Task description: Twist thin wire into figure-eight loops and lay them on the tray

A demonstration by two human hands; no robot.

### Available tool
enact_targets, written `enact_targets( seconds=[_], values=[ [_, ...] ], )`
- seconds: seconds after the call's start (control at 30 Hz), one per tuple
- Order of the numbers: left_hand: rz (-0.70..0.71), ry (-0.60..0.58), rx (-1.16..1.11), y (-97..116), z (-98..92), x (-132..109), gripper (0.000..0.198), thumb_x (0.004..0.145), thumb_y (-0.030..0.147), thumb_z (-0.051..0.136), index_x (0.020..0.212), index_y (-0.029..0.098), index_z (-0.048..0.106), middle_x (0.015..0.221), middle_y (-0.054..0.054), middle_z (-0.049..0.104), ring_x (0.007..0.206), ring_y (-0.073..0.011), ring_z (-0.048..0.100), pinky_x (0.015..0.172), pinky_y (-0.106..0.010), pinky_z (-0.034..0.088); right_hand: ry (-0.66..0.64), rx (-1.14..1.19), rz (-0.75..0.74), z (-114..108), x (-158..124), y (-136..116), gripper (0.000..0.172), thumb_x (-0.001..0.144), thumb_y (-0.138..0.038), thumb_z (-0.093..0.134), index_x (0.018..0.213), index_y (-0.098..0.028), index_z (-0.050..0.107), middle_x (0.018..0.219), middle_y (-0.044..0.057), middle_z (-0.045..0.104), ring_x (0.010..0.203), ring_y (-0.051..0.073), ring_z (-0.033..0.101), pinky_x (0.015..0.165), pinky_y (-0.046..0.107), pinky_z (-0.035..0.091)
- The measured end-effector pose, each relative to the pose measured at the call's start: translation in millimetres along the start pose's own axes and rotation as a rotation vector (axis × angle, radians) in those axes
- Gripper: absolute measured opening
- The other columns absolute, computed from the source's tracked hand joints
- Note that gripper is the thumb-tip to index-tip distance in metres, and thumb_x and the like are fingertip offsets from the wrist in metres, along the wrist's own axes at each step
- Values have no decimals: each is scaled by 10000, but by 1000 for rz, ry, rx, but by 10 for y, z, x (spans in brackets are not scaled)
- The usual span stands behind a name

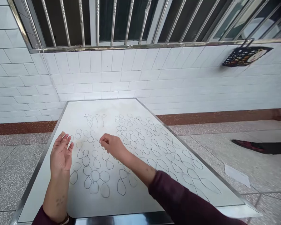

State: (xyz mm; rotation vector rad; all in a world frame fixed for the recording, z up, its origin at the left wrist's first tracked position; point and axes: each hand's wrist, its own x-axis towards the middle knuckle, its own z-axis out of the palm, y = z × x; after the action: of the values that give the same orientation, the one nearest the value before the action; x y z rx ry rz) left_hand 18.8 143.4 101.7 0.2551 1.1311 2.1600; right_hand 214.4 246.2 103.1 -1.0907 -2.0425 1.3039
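My left hand (62, 156) is raised over the left edge of the white table, palm turned up and fingers apart, with nothing visible in it. My right hand (111, 144) reaches over the middle of the table. Its thumb and forefinger are pinched together beside a thin dark loop (96, 144); whatever they hold is too small to make out. Many thin figure-eight loops (121, 182) lie around both hands, looking like fine wire or thread. Toward the far end, several single loops with loose tails (97, 120) lie in a row.
The white table (150, 204) has a metal edge. Behind it are a tiled wall (121, 76) and a barred window (112, 22). A patterned bag (244, 56) hangs at the right. Another person's shoe (248, 145) and a pale sheet (237, 175) are on the floor.
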Motion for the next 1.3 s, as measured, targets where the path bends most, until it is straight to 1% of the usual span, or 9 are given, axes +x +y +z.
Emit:
enact_targets(
  seconds=[0.17, 0.3, 0.4, 0.57, 0.73, 1.03, 1.13, 1.2, 1.3],
  values=[
    [-63, 83, -39, -56, -164, 212, 306, 727, 78, 723, 999, 216, 701, 1050, -29, 668, 892, -94, 649, 735, -210, 497, -7, -110, 70, 274, 884, -78, 95, 903, -196, 590, 808, -196, 587, 781, 9, 648, 580, 109, 568, 491, 219, 431],
    [-124, 84, -55, -105, -177, 253, 293, 743, 83, 719, 1008, 207, 701, 1039, -36, 678, 868, -91, 655, 725, -210, 503, -24, -136, 109, 495, 1471, -74, 104, 922, -181, 608, 821, -169, 585, 810, 24, 656, 591, 102, 585, 534, 223, 466],
    [-137, 81, -84, -91, -179, 262, 298, 753, 95, 726, 1029, 206, 708, 1074, -44, 677, 893, -98, 653, 722, -204, 503, -47, -148, 164, 614, 1816, -30, 105, 954, -236, 612, 921, -136, 622, 878, 36, 665, 679, 117, 626, 624, 250, 530],
    [-177, 70, -117, -70, -188, 266, 297, 759, 91, 723, 1034, 202, 710, 1087, -54, 681, 903, -109, 650, 717, -199, 503, -86, -146, 281, 736, 2193, 47, 242, 983, -328, 592, 1144, -150, 626, 1105, 78, 659, 902, 175, 661, 788, 351, 580],
    [-191, 70, -138, -63, -176, 260, 304, 765, 88, 722, 1047, 200, 708, 1093, -53, 681, 900, -107, 650, 703, -188, 512, -112, -122, 354, 813, 2319, 59, 279, 979, -326, 598, 1194, -149, 610, 1165, 91, 642, 961, 197, 658, 828, 382, 576],
    [-213, 88, -160, -68, -169, 272, 284, 798, 58, 679, 1059, 164, 716, 1088, -70, 673, 866, -100, 650, 656, -175, 532, -116, -77, 354, 879, 2255, -43, 284, 979, -327, 598, 1201, -149, 605, 1160, 86, 642, 953, 196, 660, 814, 380, 581],
    [-206, 85, -168, -70, -169, 283, 286, 793, 51, 680, 1055, 161, 717, 1080, -72, 673, 865, -105, 650, 650, -174, 532, -105, -81, 326, 831, 2209, -95, 260, 983, -324, 594, 1174, -148, 614, 1117, 76, 655, 910, 180, 665, 784, 358, 585],
    [-199, 80, -172, -69, -179, 299, 299, 784, 45, 680, 1058, 158, 717, 1071, -73, 673, 863, -107, 650, 646, -175, 527, -103, -80, 288, 762, 2135, -147, 200, 987, -283, 585, 1106, -130, 631, 1056, 80, 676, 833, 158, 671, 728, 313, 584],
    [-180, 80, -166, -60, -205, 332, 315, 766, 51, 691, 1062, 157, 716, 1055, -72, 672, 862, -106, 647, 648, -176, 513, -110, -60, 203, 572, 1843, -239, 113, 981, -192, 562, 968, -119, 648, 1005, 94, 705, 716, 119, 665, 609, 227, 550]
  ],
)
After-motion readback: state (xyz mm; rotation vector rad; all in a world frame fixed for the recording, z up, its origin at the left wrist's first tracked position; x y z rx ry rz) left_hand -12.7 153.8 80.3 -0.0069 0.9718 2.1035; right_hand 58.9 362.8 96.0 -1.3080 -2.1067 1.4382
